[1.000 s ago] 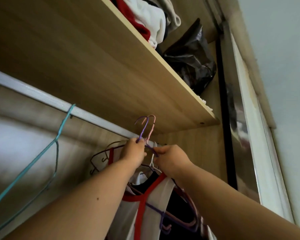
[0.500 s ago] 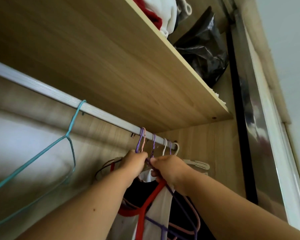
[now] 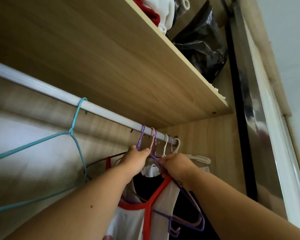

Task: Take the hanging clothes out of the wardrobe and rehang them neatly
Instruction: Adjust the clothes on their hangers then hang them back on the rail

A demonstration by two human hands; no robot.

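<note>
Left hand pinches purple wire hanger just under white metal rail, likely seating its hook; right hand grips its shoulder, steadying.

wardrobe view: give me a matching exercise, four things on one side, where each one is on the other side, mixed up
1 teal hanger
2 black bag
3 left hand
4 white top with red trim

a on the shelf above the rail
b alone on the rail, far left
c grips the purple hanger just under the rail
d hangs lowest, under the hooks

Pairs: 1-b, 2-a, 3-c, 4-d
</note>
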